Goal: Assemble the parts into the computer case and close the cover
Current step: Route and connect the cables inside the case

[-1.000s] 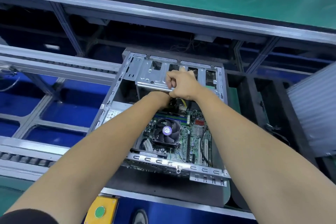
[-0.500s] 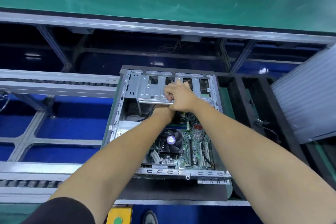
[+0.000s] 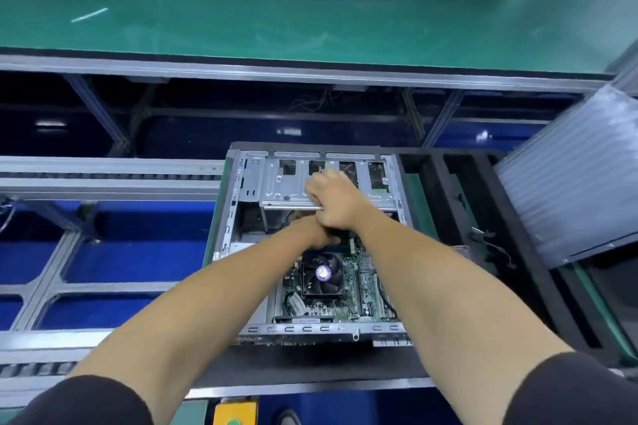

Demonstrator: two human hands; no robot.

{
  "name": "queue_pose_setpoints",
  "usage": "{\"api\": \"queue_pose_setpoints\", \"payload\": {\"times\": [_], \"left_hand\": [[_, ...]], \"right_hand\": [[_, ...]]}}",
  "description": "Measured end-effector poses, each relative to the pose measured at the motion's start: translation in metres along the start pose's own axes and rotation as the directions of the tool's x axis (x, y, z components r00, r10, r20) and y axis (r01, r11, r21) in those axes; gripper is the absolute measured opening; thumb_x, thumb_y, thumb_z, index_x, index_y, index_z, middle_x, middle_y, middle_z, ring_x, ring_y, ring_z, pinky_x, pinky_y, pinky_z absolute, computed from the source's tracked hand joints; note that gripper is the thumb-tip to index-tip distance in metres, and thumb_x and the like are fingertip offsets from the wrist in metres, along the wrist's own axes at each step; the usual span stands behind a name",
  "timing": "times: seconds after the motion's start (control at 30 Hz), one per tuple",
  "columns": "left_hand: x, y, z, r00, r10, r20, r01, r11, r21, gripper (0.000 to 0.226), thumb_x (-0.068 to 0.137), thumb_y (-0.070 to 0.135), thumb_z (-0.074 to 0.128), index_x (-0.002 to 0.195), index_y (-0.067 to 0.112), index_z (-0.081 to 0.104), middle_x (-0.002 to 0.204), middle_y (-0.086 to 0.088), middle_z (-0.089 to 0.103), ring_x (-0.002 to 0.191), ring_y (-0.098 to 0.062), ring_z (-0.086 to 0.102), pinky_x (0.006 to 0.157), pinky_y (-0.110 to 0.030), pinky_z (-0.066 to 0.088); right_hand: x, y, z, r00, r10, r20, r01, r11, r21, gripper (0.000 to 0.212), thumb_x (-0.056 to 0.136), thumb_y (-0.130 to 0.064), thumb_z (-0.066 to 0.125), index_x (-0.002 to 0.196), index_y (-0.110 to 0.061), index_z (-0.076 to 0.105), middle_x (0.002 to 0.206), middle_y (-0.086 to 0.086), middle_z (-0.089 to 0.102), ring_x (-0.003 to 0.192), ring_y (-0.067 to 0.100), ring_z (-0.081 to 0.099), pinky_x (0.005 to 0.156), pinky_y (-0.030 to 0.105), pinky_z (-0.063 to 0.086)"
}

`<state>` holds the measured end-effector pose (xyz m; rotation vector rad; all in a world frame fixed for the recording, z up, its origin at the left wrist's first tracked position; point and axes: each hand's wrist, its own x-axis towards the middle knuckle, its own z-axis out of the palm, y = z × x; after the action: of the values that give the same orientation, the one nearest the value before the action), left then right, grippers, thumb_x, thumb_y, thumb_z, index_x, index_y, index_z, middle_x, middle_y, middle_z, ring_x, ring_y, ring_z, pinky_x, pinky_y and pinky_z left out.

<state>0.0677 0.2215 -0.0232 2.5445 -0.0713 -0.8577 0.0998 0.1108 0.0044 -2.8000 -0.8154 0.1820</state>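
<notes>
The open computer case (image 3: 221,238) lies flat on the line, cover off. Inside are the green motherboard (image 3: 359,286) and a black CPU fan (image 3: 322,274). A silver drive cage (image 3: 276,183) spans the far end of the case. My right hand (image 3: 331,200) grips the near edge of this cage, fingers curled over it. My left hand (image 3: 314,235) reaches just beneath the right one, under the cage edge. Its fingers are hidden by the right hand and wrist.
A green workbench (image 3: 310,10) runs across the back. Conveyor rails (image 3: 103,179) extend to the left. A black foam frame (image 3: 483,200) and a ribbed grey panel (image 3: 569,183) lie right of the case. A yellow box with a green button (image 3: 234,411) sits at the near edge.
My head has tilted up, so the case sits lower in view. Both hands stay at the drive cage edge, the right one shifted slightly over it.
</notes>
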Motion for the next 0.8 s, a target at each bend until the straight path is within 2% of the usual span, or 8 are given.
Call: {"api": "queue_pose_setpoints", "payload": {"times": [0.1, 0.17, 0.23, 0.3, 0.43, 0.57, 0.7, 0.8], "left_hand": [[-0.019, -0.005, 0.002, 0.993, 0.113, 0.029, -0.115, 0.988, 0.102, 0.059, 0.092, 0.042, 0.069, 0.14, 0.012, 0.054, 0.143, -0.008, 0.057, 0.13, -0.026, 0.053, 0.108, -0.035, 0.042], [-0.029, -0.011, 0.003, 0.98, 0.198, 0.011, -0.195, 0.952, 0.235, 0.069, 0.091, 0.046, 0.069, 0.144, 0.007, 0.047, 0.148, -0.013, 0.048, 0.136, -0.03, 0.045, 0.112, -0.039, 0.037], [-0.038, -0.013, 0.0, 0.969, 0.248, -0.007, -0.236, 0.929, 0.284, 0.078, 0.09, 0.047, 0.069, 0.147, 0.004, 0.039, 0.151, -0.018, 0.04, 0.138, -0.034, 0.039, 0.114, -0.043, 0.035], [-0.045, -0.01, -0.005, 0.946, 0.325, -0.006, -0.311, 0.911, 0.271, 0.07, 0.091, 0.048, 0.068, 0.141, 0.006, 0.043, 0.14, -0.017, 0.047, 0.129, -0.034, 0.046, 0.108, -0.045, 0.041], [-0.052, 0.009, -0.014, 0.91, 0.404, -0.09, -0.394, 0.912, 0.115, 0.035, 0.096, 0.039, 0.063, 0.124, 0.019, 0.057, 0.111, 0.002, 0.066, 0.099, -0.02, 0.064, 0.086, -0.038, 0.054], [-0.053, 0.042, -0.012, 0.88, 0.426, -0.211, -0.433, 0.901, 0.01, 0.006, 0.096, 0.034, 0.059, 0.1, 0.031, 0.062, 0.089, 0.014, 0.066, 0.079, -0.01, 0.065, 0.077, -0.039, 0.057], [-0.048, 0.098, 0.003, 0.853, 0.473, -0.22, -0.477, 0.878, 0.036, 0.01, 0.096, 0.038, 0.054, 0.091, 0.033, 0.061, 0.08, 0.012, 0.067, 0.07, -0.012, 0.066, 0.069, -0.037, 0.057], [-0.037, 0.145, 0.022, 0.842, 0.503, -0.196, -0.504, 0.862, 0.05, 0.009, 0.096, 0.033, 0.055, 0.094, 0.029, 0.063, 0.086, 0.014, 0.067, 0.077, -0.009, 0.065, 0.074, -0.039, 0.057]], "right_hand": [[-0.009, -0.009, 0.002, 0.998, 0.031, -0.059, -0.032, 0.999, -0.026, 0.027, 0.067, -0.01, 0.062, 0.084, -0.021, 0.044, 0.092, -0.004, 0.04, 0.091, 0.02, 0.031, 0.075, 0.038, 0.028], [-0.021, -0.01, 0.006, 0.992, 0.071, -0.108, -0.06, 0.993, 0.102, 0.028, 0.071, -0.01, 0.064, 0.094, -0.018, 0.049, 0.098, -0.003, 0.038, 0.092, 0.018, 0.025, 0.078, 0.039, 0.028], [-0.04, -0.006, 0.006, 0.988, 0.111, -0.107, -0.078, 0.959, 0.272, 0.029, 0.078, -0.009, 0.066, 0.104, -0.016, 0.053, 0.105, -0.002, 0.04, 0.095, 0.013, 0.025, 0.083, 0.037, 0.029], [-0.063, 0.006, 0.003, 0.972, 0.193, -0.133, -0.13, 0.917, 0.377, 0.028, 0.085, -0.01, 0.064, 0.111, -0.016, 0.055, 0.111, 0.001, 0.044, 0.104, 0.015, 0.031, 0.087, 0.034, 0.031], [-0.112, 0.036, -0.006, 0.853, 0.462, -0.242, -0.294, 0.809, 0.509, 0.021, 0.085, -0.02, 0.058, 0.105, -0.014, 0.058, 0.105, 0.001, 0.042, 0.105, 0.023, 0.035, 0.082, 0.035, 0.028], [-0.157, 0.075, -0.008, 0.691, 0.693, -0.206, -0.379, 0.59, 0.713, 0.005, 0.094, -0.009, 0.056, 0.098, -0.013, 0.057, 0.104, -0.001, 0.041, 0.11, 0.023, 0.034, 0.096, 0.041, 0.034], [-0.2, 0.124, 0.0, 0.598, 0.797, -0.088, -0.48, 0.444, 0.757, 0.01, 0.098, -0.011, 0.049, 0.098, -0.011, 0.058, 0.114, 0.004, 0.043, 0.116, 0.024, 0.031, 0.088, 0.035, 0.026], [-0.232, 0.164, 0.012, 0.568, 0.822, -0.031, -0.592, 0.435, 0.678, 0.003, 0.095, -0.014, 0.057, 0.097, -0.015, 0.057, 0.117, 0.007, 0.041, 0.117, 0.028, 0.033, 0.084, 0.033, 0.024]]}}
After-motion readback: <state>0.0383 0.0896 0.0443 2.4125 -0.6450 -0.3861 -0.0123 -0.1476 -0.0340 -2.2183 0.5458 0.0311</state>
